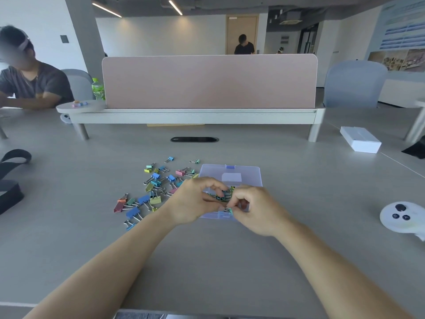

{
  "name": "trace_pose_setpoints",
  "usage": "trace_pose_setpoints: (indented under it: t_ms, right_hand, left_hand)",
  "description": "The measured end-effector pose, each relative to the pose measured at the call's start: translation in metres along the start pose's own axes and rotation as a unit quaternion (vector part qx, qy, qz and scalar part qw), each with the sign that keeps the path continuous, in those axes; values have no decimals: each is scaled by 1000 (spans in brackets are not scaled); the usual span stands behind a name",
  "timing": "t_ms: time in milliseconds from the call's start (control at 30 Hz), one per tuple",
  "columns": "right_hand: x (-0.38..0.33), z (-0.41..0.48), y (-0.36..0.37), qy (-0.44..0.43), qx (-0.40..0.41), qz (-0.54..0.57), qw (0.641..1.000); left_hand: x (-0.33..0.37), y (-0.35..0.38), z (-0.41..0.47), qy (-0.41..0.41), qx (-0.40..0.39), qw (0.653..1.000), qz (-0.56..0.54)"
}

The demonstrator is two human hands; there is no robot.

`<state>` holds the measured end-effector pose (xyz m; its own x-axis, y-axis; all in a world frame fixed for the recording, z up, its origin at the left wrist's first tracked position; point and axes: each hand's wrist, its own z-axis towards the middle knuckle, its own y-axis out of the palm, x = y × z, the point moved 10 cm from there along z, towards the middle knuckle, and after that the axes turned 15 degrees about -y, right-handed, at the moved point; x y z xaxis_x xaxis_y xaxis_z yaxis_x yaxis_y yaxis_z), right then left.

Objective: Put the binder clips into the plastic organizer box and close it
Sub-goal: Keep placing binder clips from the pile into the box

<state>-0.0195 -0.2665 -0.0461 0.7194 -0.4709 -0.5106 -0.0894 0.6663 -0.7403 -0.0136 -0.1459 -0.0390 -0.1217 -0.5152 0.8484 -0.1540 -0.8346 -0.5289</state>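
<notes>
Grey table (207,261) (binder clips (151,188), organizer box (249,174))

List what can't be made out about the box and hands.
Head view only.
organizer box interior: covered by both hands; clip count unreadable.
left hand: curled fingers hide whether it grips a clip.
teal clip pinched by right hand: mostly hidden by fingers.
loose clips: overlapping, too small to count.

Left hand (193,201) and right hand (255,210) largely hide the binder clips (226,195) they grip.
</notes>
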Motion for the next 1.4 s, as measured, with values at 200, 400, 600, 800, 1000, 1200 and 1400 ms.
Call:
trace_pose_setpoints:
  t_ms: [200,400,600,800,1000,1200,1400]
  right_hand:
    - [-3,0,-2,-14,0,-5,1000]
    - [-2,0,-3,-24,-1,-3,1000]
    - [-6,-1,2,-33,-19,-35,999]
    - [-8,1,-9,-42,-8,-47,998]
    - [-3,2,-4,-47,-39,-101,993]
    - [-4,2,-1,-40,-45,-116,991]
    - [-3,4,0,-38,-35,-101,994]
  left_hand:
    - [12,0,-4,76,32,994,65]
    - [30,5,-14,183,49,972,142]
    - [24,4,-13,168,33,978,122]
    - [25,3,-15,183,29,976,113]
    - [21,-17,-13,180,101,969,138]
    - [-1,-66,29,87,178,942,270]
    - [-33,-83,89,-68,110,900,416]
